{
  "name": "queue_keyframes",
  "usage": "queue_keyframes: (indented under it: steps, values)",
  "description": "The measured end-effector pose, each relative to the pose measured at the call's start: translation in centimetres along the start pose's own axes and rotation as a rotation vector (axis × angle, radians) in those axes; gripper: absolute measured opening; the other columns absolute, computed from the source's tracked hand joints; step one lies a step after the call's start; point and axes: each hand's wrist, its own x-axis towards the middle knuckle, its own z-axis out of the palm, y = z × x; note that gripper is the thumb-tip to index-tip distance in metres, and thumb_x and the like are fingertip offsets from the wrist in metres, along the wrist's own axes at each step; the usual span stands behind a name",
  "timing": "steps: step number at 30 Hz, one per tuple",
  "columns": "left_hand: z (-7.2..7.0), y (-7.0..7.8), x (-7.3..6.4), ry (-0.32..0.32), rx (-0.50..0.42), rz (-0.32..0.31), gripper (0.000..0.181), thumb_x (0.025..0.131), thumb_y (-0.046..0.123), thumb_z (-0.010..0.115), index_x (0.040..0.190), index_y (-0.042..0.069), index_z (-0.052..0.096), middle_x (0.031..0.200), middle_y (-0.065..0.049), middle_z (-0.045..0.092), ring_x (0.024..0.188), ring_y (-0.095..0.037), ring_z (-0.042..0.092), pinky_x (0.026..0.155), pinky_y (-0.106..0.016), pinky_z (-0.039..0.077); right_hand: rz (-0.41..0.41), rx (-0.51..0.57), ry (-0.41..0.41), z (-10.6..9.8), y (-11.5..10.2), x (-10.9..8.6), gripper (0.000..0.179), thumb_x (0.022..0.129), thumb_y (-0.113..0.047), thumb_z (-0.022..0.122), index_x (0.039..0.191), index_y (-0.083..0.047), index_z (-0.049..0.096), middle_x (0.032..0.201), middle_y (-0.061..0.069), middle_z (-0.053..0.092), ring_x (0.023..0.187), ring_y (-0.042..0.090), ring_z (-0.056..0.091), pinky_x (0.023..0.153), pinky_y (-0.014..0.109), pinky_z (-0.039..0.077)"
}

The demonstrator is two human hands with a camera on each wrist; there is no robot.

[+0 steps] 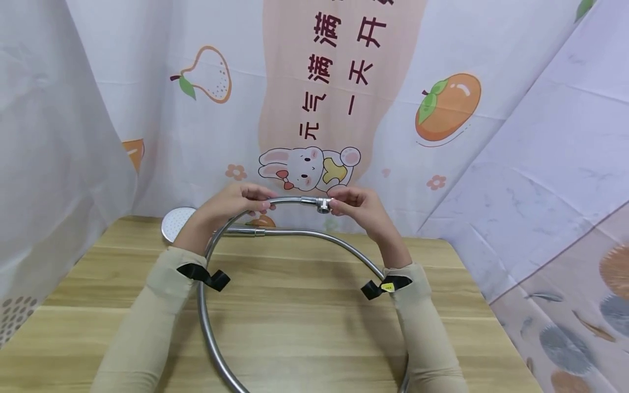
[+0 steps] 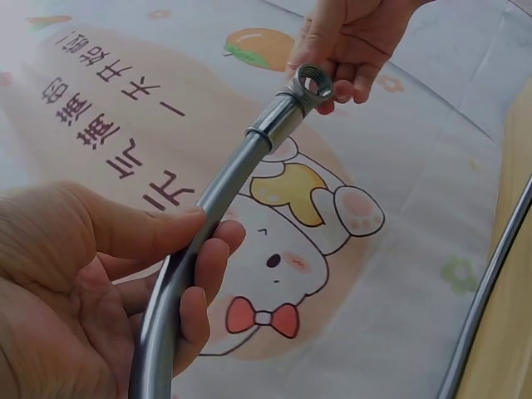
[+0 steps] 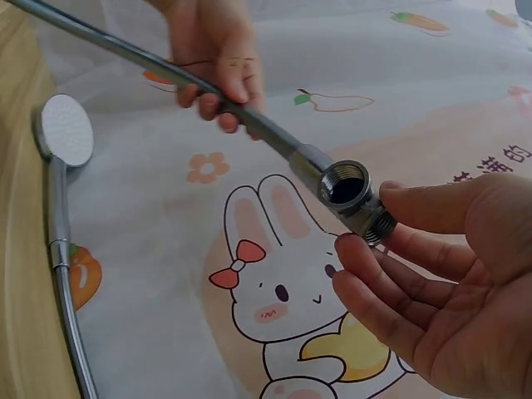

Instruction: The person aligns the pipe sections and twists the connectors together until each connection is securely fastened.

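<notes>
Near the back of the table, my left hand [image 1: 231, 206] pinches a metal shower hose [image 1: 287, 200] between thumb and fingers, a short way behind its end. At that end sits a small chrome tee fitting [image 3: 353, 198], in line with the hose's collar [image 2: 277, 121]. My right hand [image 1: 362, 210] holds the fitting by its far end, thumb on one side and fingertips on the other. One threaded round opening of the fitting shows in both wrist views. From my left hand the hose loops down toward me. Its other end joins a shower head [image 1: 177, 222] with a pale round face.
The shower head lies at the back left of the wooden table [image 1: 295, 305], partly behind my left wrist. Hose from its handle [image 1: 241, 231] curves to the right across the back. A printed curtain [image 1: 206, 136] hangs close behind both hands, with more cloth at either side.
</notes>
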Motion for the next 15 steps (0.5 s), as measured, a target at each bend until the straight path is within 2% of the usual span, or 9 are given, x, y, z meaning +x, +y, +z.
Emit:
queue_keyframes:
  steps: [4, 9, 15]
  values:
    - [-0.8, 1.5, 0.3, 0.001, 0.059, 0.031, 0.030, 0.098, 0.007, 0.066, 0.125, -0.006, 0.067, 0.088, 0.006, 0.075, 0.081, -0.010, 0.065, 0.074, -0.026, 0.052, 0.038, 0.001, -0.011, -0.2, -0.4, -0.1, 0.028, 0.094, -0.008, 0.073, 0.118, 0.007, 0.069, 0.091, -0.004, 0.075, 0.081, 0.012, 0.072, 0.082, 0.030, 0.061]
    - [-1.2, 2.7, 0.7, -0.015, 0.095, 0.023, 0.031, 0.099, 0.006, 0.065, 0.126, -0.006, 0.066, 0.086, 0.010, 0.074, 0.083, -0.009, 0.064, 0.075, -0.025, 0.052, 0.077, -0.004, -0.009, -0.5, -0.9, 0.2, 0.028, 0.094, -0.008, 0.073, 0.119, 0.005, 0.069, 0.091, -0.003, 0.076, 0.085, 0.015, 0.073, 0.082, 0.028, 0.060]
    - [-1.3, 2.3, 1.2, -0.009, 0.121, 0.008, 0.031, 0.099, 0.004, 0.064, 0.128, -0.006, 0.065, 0.096, -0.002, 0.077, 0.085, -0.010, 0.066, 0.074, -0.023, 0.053, 0.129, -0.007, 0.005, -0.6, -1.0, 1.2, 0.031, 0.093, -0.007, 0.074, 0.120, 0.006, 0.069, 0.091, -0.002, 0.076, 0.087, 0.016, 0.075, 0.085, 0.033, 0.061]
